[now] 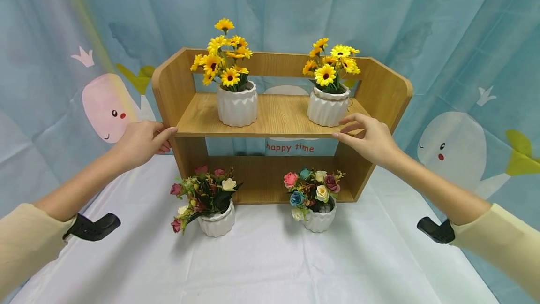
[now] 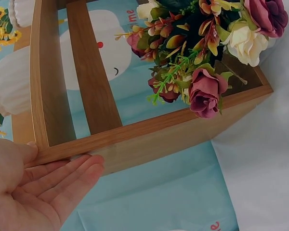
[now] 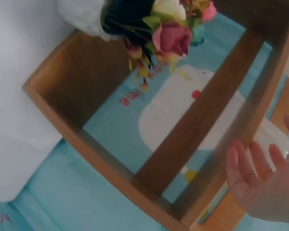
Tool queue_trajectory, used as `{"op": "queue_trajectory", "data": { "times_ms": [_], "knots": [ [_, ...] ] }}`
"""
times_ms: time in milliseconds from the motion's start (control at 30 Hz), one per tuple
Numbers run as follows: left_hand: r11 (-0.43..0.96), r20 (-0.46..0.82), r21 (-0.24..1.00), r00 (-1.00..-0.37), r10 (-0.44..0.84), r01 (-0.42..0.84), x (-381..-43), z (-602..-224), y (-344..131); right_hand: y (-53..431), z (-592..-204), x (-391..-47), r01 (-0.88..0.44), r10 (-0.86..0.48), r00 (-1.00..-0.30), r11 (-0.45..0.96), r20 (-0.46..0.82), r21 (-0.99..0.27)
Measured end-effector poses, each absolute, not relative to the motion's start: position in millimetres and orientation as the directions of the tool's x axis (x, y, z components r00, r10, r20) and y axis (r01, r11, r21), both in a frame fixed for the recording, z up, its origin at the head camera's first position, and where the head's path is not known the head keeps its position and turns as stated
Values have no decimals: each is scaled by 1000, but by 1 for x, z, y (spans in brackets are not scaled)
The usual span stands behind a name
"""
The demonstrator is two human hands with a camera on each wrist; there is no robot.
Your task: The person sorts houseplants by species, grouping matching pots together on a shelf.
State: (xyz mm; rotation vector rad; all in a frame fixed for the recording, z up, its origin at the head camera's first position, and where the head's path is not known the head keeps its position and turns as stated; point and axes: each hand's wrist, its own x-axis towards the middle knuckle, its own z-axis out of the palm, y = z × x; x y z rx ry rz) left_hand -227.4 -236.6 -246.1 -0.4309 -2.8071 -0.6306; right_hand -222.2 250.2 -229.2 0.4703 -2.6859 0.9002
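Observation:
In the head view, a wooden two-tier shelf (image 1: 280, 125) stands on a white cloth. My left hand (image 1: 142, 143) holds its left side panel at the height of the middle board, thumb at the front edge and fingers along the outer face. My right hand (image 1: 371, 137) is at the middle board's front edge on the right, fingers apart, close below a white pot of yellow flowers (image 1: 326, 107). In the right wrist view that hand (image 3: 265, 187) shows spread fingers by the board; whether they touch it is unclear. A second yellow-flower pot (image 1: 237, 104) stands left on the same board.
In front of the lower tier stand two white pots, one with purple and cream flowers (image 1: 217, 222), the other with mixed roses (image 1: 319, 219). A blue curtain (image 1: 291, 8) hangs behind. White cloth (image 1: 253, 266) covers the surface in front.

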Motion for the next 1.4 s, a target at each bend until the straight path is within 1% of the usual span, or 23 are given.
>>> {"op": "queue_trajectory", "data": {
  "times_ms": [267,400,700,1067,1400],
  "knots": [
    [860,278,392,-933,227,326,-227,-246,-237,250,-252,-214,-454,-216,-861,736,461,-502],
    [860,281,391,-932,229,329,-227,-246,-237,253,-263,-209,-469,-218,-847,737,484,-487],
    [862,282,389,-933,225,325,-226,-245,-237,258,-290,-202,-421,-212,-885,744,414,-519],
    [857,292,392,-929,229,335,-224,-246,-235,270,-327,-194,-412,-200,-892,725,404,-551],
    [858,295,393,-929,224,332,-224,-246,-235,280,-355,-188,-341,-152,-926,723,344,-600]
  ]
}}
